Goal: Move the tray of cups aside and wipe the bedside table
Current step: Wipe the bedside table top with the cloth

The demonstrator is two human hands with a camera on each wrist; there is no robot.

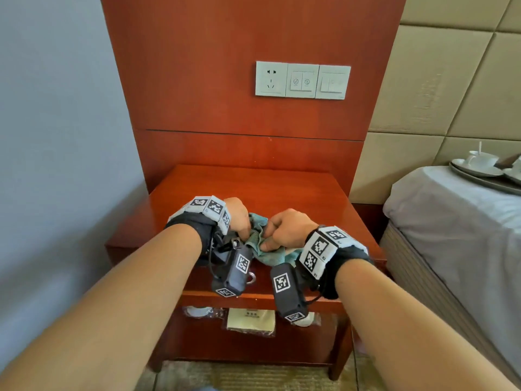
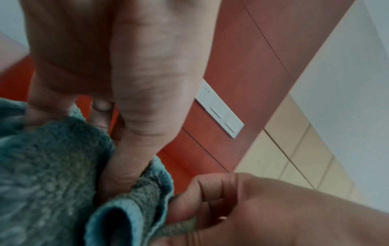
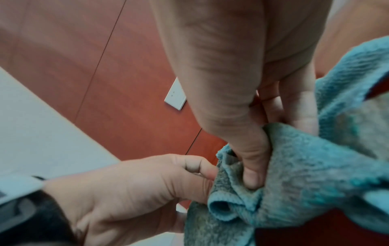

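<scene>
A crumpled teal cloth [image 1: 260, 244] hangs between both hands just above the front of the reddish wooden bedside table [image 1: 282, 190]. My left hand [image 1: 241, 218] pinches its left side, thumb pressed into the folds [image 2: 124, 174]. My right hand [image 1: 282, 232] grips its right side, thumb dug into the fabric [image 3: 252, 174]. In the left wrist view the cloth [image 2: 52, 174] fills the lower left; in the right wrist view the cloth [image 3: 315, 166] bunches at the right. The tray of cups [image 1: 485, 179] rests on the bed at the far right, holding white cups and saucers [image 1: 479, 162].
The bed [image 1: 456, 221] with grey sheet stands right of the table. A wood panel with a socket and switches [image 1: 303, 80] rises behind it. On the lower shelf [image 1: 253, 340] lie wrapped packets [image 1: 251, 320]. A grey wall is at the left.
</scene>
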